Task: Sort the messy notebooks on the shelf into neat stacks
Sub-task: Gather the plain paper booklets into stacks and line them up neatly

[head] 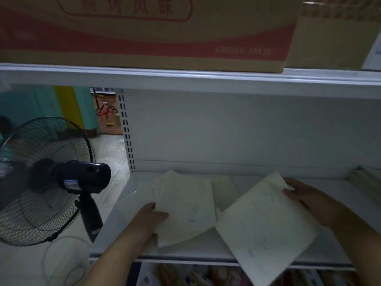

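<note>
Looking down from the head camera, a white shelf carries several pale notebooks in dim light. The left hand comes in from 7 o'clock, its fingers clenched on the near left edge of a left notebook, thumb on the cover. That notebook lies on the shelf, turned a little clockwise, over other loose notebooks whose corners show behind and beside it. The right hand enters from 3 o'clock and grasps the far right corner of a right notebook, thumb on top. This one is tilted, and its near corner hangs past the shelf's front lip toward 5 o'clock. At 3 o'clock, against the back panel, sits a neat stack, only partly in view. At 12 o'clock a red-printed cardboard box rests on the upper shelf. At 9 o'clock, off the shelf's left end, stands a black fan on a tiled floor.
</note>
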### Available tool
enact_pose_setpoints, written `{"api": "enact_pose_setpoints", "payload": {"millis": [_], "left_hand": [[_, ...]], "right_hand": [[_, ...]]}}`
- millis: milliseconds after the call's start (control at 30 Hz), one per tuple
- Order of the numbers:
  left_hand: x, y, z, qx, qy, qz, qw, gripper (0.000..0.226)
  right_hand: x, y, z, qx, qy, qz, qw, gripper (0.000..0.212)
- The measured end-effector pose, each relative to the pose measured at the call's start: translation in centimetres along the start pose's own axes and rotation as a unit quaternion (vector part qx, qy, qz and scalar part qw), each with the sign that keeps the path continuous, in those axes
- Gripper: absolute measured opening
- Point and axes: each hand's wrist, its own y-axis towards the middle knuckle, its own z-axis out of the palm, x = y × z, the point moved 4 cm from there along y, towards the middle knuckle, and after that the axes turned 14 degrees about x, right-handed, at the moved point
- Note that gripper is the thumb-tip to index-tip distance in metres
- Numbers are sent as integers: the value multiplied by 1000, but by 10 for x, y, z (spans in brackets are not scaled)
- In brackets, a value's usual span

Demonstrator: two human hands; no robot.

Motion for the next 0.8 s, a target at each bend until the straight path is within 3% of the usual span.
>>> {"api": "enact_pose_setpoints", "payload": {"millis": [133,233,333,433,500,567,633,800], "left_hand": [[-3,-2,6,-7,62,-1,998,24],[-4,-4,11,-2,90,5,996,24],[-8,-3,12,-14,113,8,994,24],[-12,-7,12,5,109,-19,994,29],[-12,-9,12,39,103,-34,993,30],[-9,-9,9,40,110,-35,993,37],[-8,-8,9,22,135,-29,990,35],[-5,0,6,-19,128,-6,992,21]], "right_hand": [[-17,8,8,55,-3,39,998,93],[1,25,46,103,-37,30,994,76],[34,54,97,135,-171,-8,976,26],[60,88,144,97,-363,-94,922,21],[70,102,164,11,-481,-135,866,29],[65,104,175,-66,-505,-178,842,34],[45,99,179,-79,-475,-182,858,43],[-10,71,159,-83,-345,-29,934,61]]}}
